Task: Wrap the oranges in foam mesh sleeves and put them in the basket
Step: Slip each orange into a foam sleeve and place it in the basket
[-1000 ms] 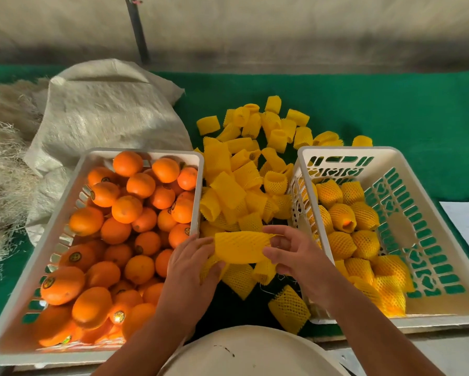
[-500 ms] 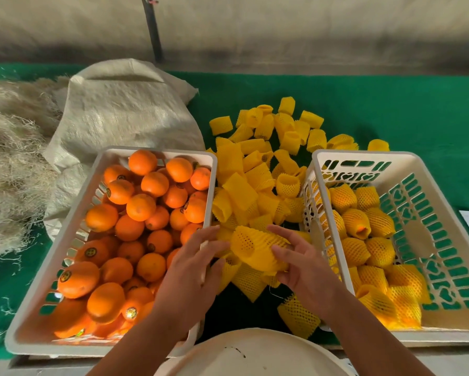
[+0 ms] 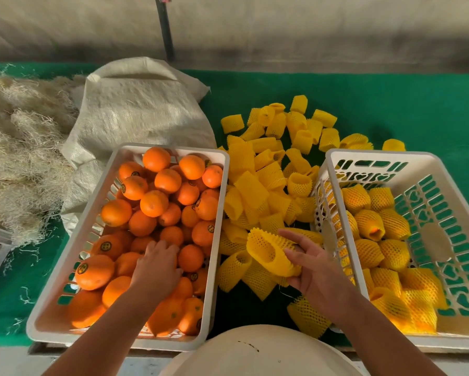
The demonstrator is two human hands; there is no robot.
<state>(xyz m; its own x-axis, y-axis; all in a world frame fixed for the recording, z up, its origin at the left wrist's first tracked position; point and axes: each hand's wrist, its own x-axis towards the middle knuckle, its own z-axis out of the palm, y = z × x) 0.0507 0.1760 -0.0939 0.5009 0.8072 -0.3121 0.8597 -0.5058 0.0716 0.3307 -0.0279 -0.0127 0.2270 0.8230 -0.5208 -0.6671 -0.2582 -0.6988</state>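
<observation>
Nearest the camera, the left hand [image 3: 157, 270] reaches into the left basket [image 3: 65, 267] and lies palm down on the oranges [image 3: 157, 202], its fingers bent over one of them; whether they have actually closed round it cannot be told. The right hand [image 3: 313, 270] is held between the two baskets, palm turned up, with a yellow sleeve [image 3: 268, 253] pinched between thumb and fingers, the index finger stretched out over it. The sleeve's open mouth faces left, toward the oranges.

More sleeves lie under and beside that hand on the green mat [image 3: 390, 104], and the loose pile [image 3: 276, 164] runs on away from the person between the baskets.

The right basket [image 3: 444, 213] holds wrapped oranges [image 3: 371, 223] along its left and near sides, with bare floor showing to the right. The left basket is heaped with bare fruit, several with round dark stickers.

Beyond the left basket sits a woven sack [image 3: 135, 109], with a mass of pale straw [image 3: 19, 147] to its left. A dark pole [image 3: 165, 25] stands against the wall at the back.
</observation>
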